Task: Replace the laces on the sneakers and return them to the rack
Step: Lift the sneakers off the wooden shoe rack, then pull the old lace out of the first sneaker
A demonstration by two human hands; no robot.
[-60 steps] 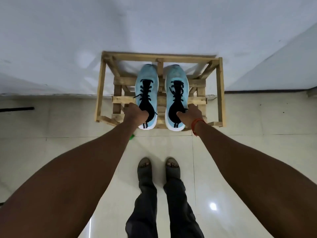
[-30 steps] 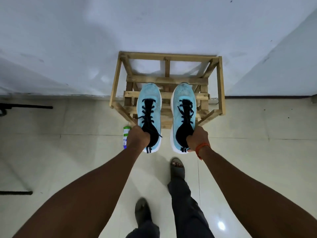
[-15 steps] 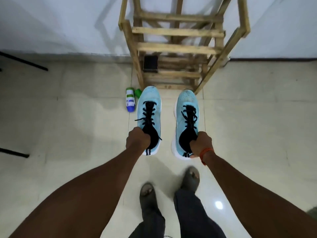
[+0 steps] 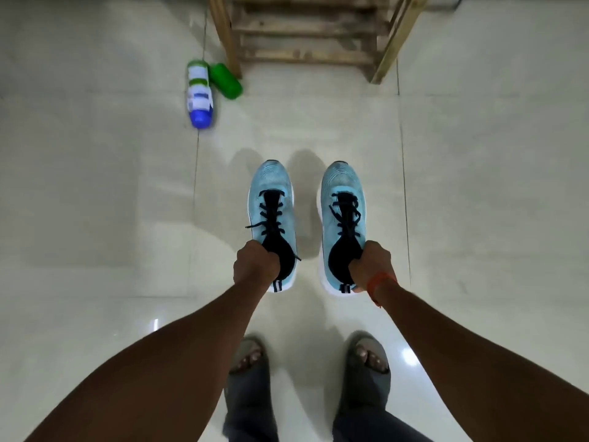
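Observation:
Two light blue sneakers with black tongues and black laces are low over the pale tiled floor, toes pointing away from me. My left hand grips the left sneaker at its collar. The collar of the right sneaker is held in my right hand, which has an orange band at the wrist. Shadows lie under both shoes; whether the soles touch the floor I cannot tell. The wooden rack stands at the top edge, only its lowest slats and legs in view.
A white bottle with a blue cap and a green bottle lie on the floor left of the rack's front leg. My feet in grey sandals stand just behind the sneakers. Tiled floor spreads to both sides.
Both hands lifted the sneakers off the rack's upper shelf and brought them down and back toward me. My view has tilted down, so the rack slid to the top edge.

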